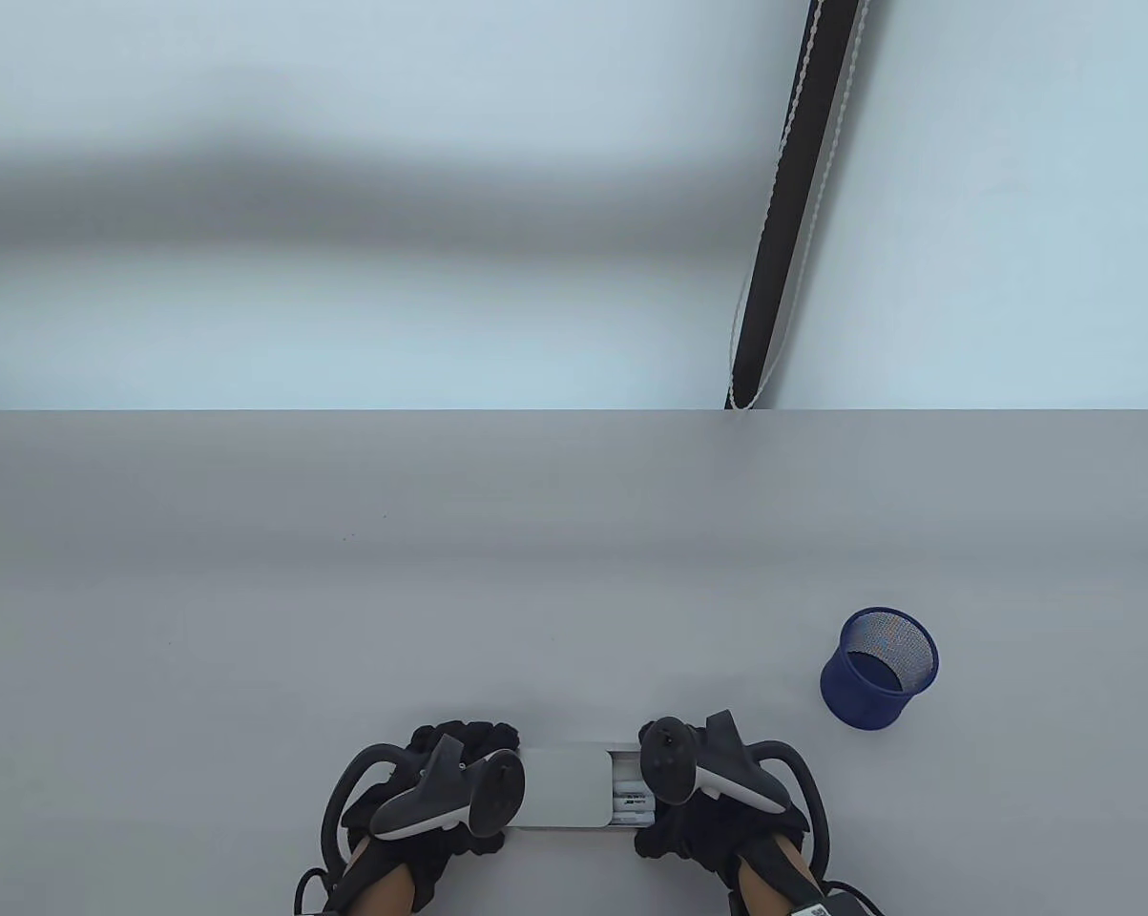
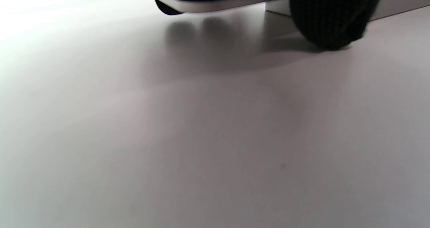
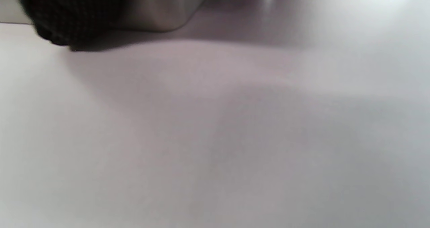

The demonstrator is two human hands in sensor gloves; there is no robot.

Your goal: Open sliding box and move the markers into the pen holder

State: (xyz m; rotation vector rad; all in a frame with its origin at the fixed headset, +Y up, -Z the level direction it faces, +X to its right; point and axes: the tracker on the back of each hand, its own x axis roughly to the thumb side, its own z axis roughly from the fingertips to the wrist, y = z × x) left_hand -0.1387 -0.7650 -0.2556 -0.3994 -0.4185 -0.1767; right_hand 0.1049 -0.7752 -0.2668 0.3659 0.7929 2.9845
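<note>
A flat grey sliding box (image 1: 562, 787) lies at the table's near edge between both gloved hands. Its lid sits shifted left, and a narrow gap at the right end shows white markers (image 1: 633, 800) inside. My left hand (image 1: 459, 742) grips the box's left end; in the left wrist view its thumb (image 2: 331, 19) presses the box's side (image 2: 275, 8). My right hand (image 1: 674, 828) grips the right end, its thumb (image 3: 67, 18) against the box wall (image 3: 158, 9). The blue mesh pen holder (image 1: 881, 670) stands upright to the right, apart from both hands.
The grey table (image 1: 440, 592) stretches back to its far edge. A dark pole with a white cord (image 1: 793, 191) leans behind that edge at the right. A pale wall fills the background.
</note>
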